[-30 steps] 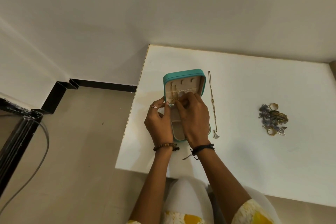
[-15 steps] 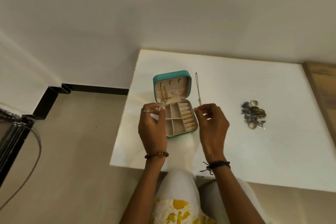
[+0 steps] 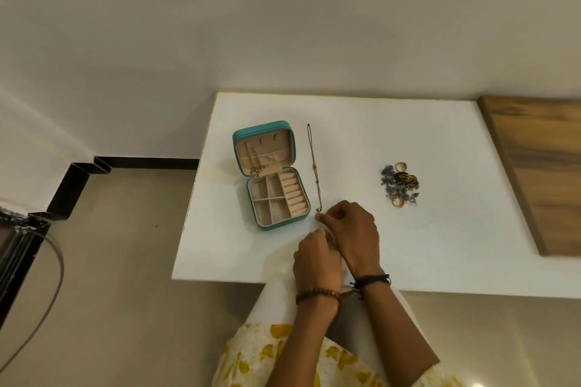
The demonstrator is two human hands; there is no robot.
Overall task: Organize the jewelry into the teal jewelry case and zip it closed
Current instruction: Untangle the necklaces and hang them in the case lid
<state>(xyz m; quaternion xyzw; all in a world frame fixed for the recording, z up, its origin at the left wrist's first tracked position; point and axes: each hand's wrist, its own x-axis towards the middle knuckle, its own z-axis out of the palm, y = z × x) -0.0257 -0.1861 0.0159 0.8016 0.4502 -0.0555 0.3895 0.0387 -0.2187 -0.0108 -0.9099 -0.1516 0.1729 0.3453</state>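
Since limp and light, likely to snag: chain (image 3: 314,166), right of case (image 3: 270,176), pinched at pendant end by right hand (image 3: 350,231); left hand (image 3: 316,256) fingers curled, grip unclear.

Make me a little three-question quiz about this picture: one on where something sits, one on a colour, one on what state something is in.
1. Where does the long chain lie?
A. Inside the case
B. On the table just right of the case
C. On the floor

2. What colour is the outside of the jewelry case?
A. Teal
B. Red
C. Black

3. What state is the case in?
A. Zipped shut
B. Open, lid folded back
C. Upside down

Answers:
1 B: the long chain stretches along the white table beside the jewelry case, its near end at the right hand.
2 A: its outer shell is teal, the lining beige.
3 B: the lid lies back, showing its hooks and the divided compartments.
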